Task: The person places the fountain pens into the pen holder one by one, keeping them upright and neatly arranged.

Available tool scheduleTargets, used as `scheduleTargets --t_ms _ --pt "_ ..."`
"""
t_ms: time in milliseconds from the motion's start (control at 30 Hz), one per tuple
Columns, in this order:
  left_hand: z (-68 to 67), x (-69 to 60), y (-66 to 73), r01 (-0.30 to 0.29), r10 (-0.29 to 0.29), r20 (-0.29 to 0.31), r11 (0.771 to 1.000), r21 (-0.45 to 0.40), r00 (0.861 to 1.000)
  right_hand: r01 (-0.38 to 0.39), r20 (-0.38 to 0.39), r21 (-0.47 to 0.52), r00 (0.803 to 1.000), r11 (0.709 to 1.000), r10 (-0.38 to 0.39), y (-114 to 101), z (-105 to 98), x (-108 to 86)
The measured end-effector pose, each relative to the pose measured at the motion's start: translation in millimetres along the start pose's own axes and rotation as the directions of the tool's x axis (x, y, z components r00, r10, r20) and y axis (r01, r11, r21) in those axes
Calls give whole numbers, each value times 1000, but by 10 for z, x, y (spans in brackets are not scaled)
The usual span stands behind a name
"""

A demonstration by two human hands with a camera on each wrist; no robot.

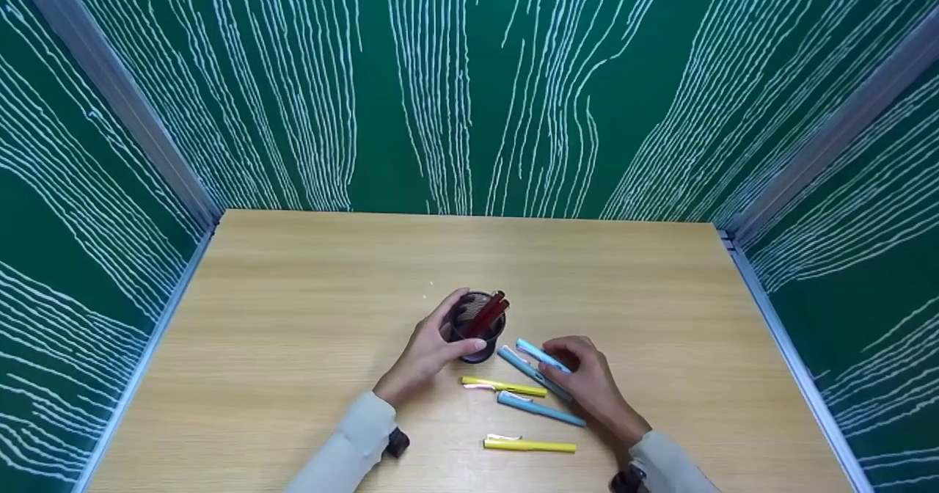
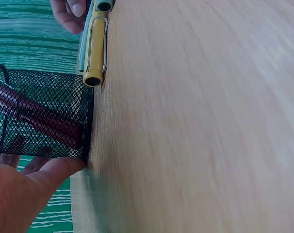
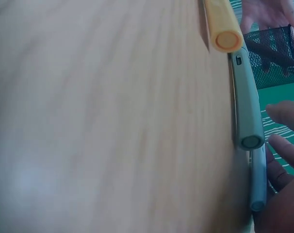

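My left hand (image 1: 429, 346) grips a black mesh pen cup (image 2: 45, 90), thumb on the near side and fingers round the far side. Two dark red pens (image 1: 487, 317) lean inside the cup. Beside it, my right hand (image 1: 593, 381) hovers at the lower end of a light blue pen (image 1: 539, 353), thumb and fingers on either side with a gap. A second blue pen (image 1: 522, 364) lies alongside, its lower end partly under that hand. Nearer to me are a yellow pen (image 1: 513, 386), another blue pen (image 1: 541, 409) and another yellow pen (image 1: 532, 446).
The wooden table (image 1: 308, 317) is bordered by metal rails (image 1: 792, 361) at the sides. Green walls (image 1: 440, 111) with white wavy lines rise behind and at both sides. A few tiny pale specks lie left of the cup.
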State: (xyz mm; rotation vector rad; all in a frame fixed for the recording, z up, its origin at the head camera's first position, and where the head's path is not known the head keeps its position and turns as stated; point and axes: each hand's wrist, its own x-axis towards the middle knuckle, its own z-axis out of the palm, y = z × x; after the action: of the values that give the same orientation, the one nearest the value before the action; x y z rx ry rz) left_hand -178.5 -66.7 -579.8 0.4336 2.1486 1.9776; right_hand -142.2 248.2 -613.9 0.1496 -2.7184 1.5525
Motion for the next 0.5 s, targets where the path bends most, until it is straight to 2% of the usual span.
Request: scheduleTargets --t_ms 233,500 --pt "15 -7 26 20 -20 -9 1000 17 1000 34 6 35 999 999 -34 82 -10 25" --pt "10 -10 14 24 -24 -17 999 33 1000 126 -8 23 992 992 -126 148 5 69"
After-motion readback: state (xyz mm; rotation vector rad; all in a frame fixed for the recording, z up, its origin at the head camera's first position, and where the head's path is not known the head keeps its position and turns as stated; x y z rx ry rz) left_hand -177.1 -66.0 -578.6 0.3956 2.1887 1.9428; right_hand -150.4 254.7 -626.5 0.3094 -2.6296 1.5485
